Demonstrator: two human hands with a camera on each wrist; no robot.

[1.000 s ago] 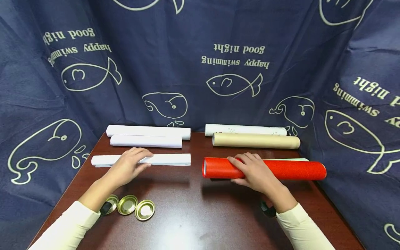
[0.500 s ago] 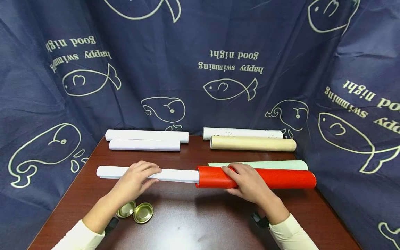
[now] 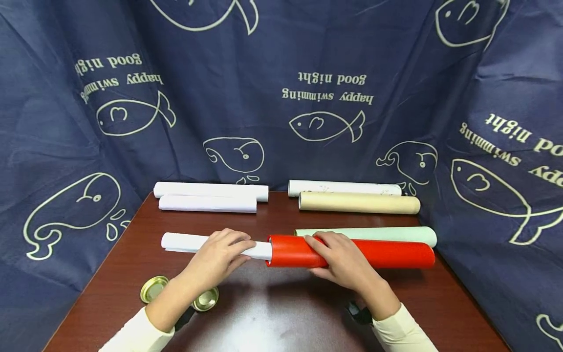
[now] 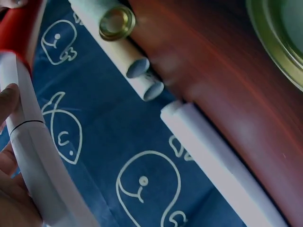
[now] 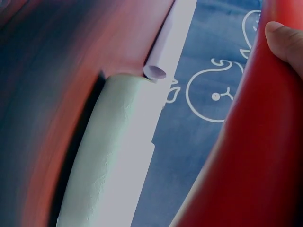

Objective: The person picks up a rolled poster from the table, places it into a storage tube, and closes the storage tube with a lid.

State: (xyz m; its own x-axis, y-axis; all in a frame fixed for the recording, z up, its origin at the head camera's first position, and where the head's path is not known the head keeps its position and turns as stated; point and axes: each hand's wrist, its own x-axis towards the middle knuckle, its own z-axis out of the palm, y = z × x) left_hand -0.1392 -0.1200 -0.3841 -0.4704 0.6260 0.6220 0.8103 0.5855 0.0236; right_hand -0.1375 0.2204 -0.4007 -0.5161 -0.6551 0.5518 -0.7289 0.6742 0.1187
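My left hand (image 3: 220,256) grips a rolled-up sheet of white paper (image 3: 182,242) near its middle. A thin dark band (image 4: 27,122) circles the roll in the left wrist view. The roll's right end sits inside the open left end of a red cardboard tube (image 3: 396,253). Round that tube, near its open end, curl the fingers of my right hand (image 3: 343,259); its thumb (image 5: 284,40) lies along the red surface in the right wrist view. Tube and roll line up, raised above the table. How deep the paper reaches inside is hidden.
Behind the red tube lies a pale green tube (image 3: 374,233) with a gold end (image 4: 117,23). Farther back are a beige tube (image 3: 360,202), a white patterned tube (image 3: 343,187) and two white paper rolls (image 3: 206,203). Gold lids (image 3: 154,289) lie at front left, partly behind my left forearm.
The paper roll has moved right, from apart to partly inside the red tube. The tube has shifted left and towards me, uncovering more of the green tube. The left hand has travelled right.
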